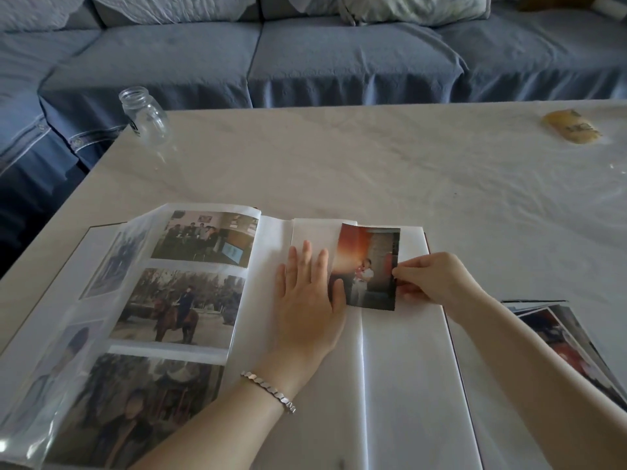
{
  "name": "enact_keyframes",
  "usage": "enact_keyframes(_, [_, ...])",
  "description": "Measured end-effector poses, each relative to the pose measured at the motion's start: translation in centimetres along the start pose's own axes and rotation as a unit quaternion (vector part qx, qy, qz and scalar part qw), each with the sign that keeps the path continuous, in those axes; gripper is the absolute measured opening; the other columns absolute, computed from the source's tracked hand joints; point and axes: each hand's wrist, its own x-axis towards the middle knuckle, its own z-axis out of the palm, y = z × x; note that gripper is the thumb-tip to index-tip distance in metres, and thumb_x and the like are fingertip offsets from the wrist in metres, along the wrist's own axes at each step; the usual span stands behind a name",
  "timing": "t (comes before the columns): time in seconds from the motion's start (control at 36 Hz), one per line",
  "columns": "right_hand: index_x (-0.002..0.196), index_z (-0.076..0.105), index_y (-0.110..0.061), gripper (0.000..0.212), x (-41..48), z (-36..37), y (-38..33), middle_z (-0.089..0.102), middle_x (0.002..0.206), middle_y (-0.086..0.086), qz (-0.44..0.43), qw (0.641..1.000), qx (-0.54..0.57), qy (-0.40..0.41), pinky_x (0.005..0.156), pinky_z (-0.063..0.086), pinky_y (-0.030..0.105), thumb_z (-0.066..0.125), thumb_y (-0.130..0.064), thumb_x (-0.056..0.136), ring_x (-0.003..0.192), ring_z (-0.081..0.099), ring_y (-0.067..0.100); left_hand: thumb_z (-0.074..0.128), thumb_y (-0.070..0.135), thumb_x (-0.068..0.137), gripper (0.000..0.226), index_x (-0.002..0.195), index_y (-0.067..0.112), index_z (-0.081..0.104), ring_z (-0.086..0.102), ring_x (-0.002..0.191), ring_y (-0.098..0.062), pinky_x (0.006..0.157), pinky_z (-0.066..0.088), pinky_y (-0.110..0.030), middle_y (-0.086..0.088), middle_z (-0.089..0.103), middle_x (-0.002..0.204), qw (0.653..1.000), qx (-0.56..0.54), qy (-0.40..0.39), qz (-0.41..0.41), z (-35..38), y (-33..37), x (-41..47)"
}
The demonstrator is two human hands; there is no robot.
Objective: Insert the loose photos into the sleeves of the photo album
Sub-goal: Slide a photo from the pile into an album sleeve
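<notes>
Left hand lay flat, palm down, fingers straight and slightly spread, pointing to 12 o'clock; forearm stretched back toward 7 o'clock. Right hand sat at its 3 o'clock, thumb and forefinger pinching a photo edge, fingertips toward 9 o'clock; forearm stretched back toward 4 o'clock.

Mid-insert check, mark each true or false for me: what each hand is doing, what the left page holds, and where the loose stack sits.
1. The right hand pinches the photo by its right edge. True.
2. The left hand hovers clear of the book. False: it rests flat on the right-hand page of the album.
3. The left-hand page holds three sleeved photos. True.
4. The loose stack lies left of the album. False: it lies to the right, by the right forearm.
</notes>
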Motion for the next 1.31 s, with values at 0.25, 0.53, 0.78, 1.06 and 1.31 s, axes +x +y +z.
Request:
enact_keyframes(0.25, [0.067,0.063,-0.013,0.022,0.2,3.6,-1.2,0.064,0.063,0.005,-0.059,0.996,-0.056,-0.044,0.061,0.055,0.022,0.061,-0.004,0.087,0.052,0.060,0.014,0.008,0.053,0.085,0.073,0.144,0.017,0.032,-0.001,0.146,-0.017,0.114,-0.008,-0.025,-0.004,0.013,0.158,0.998,-0.059,0.035,-0.015,-0.1,0.4,-0.2])
enact_keyframes(0.53, [0.078,0.064,-0.009,0.017,-1.1,3.8,-0.4,0.063,0.065,0.001,-0.043,0.997,0.056,-0.032,0.047,0.050,0.013,0.055,0.000,0.090,0.042,0.059,0.001,0.065,0.032,0.086,0.078,0.143,0.006,0.020,0.025,0.132,-0.028,0.107,0.029,-0.035,-0.017,0.029,0.140,0.985,-0.124,0.021,-0.122,-3.8,0.1,-0.4])
enact_keyframes(0.78, [0.078,0.064,-0.011,0.017,-1.0,4.1,-0.4,0.065,0.071,0.003,-0.045,0.996,0.063,-0.040,0.056,0.055,0.016,0.056,0.000,0.090,0.056,0.063,0.011,0.074,0.024,0.076,0.077,0.136,0.008,0.030,0.047,0.092,-0.018,0.064,0.036,-0.022,-0.003,0.049,0.107,0.942,-0.231,-0.064,-0.236,-6.3,-0.6,-0.1])
enact_keyframes(1.06, [0.084,0.070,-0.008,0.008,-1.6,4.8,0.1,0.069,0.074,0.006,-0.036,0.994,0.102,-0.032,0.064,0.056,0.026,0.063,-0.006,0.087,0.061,0.064,0.016,0.075,0.024,0.077,0.047,0.110,0.016,0.042,0.050,0.090,-0.013,0.064,0.042,-0.024,0.004,0.052,0.102,0.933,-0.253,-0.158,-0.203,-5.9,-0.9,-1.1])
enact_keyframes(1.31, [0.080,0.068,-0.006,0.009,-2.4,4.8,-0.8,0.067,0.074,0.006,-0.046,0.992,0.073,-0.089,0.059,0.055,0.019,0.065,-0.013,0.086,0.062,0.064,0.013,0.079,0.017,0.074,0.057,0.115,0.023,0.039,0.049,0.101,-0.011,0.076,0.040,-0.021,0.006,0.052,0.114,0.927,-0.297,-0.140,-0.181,-5.4,-1.4,-1.9])
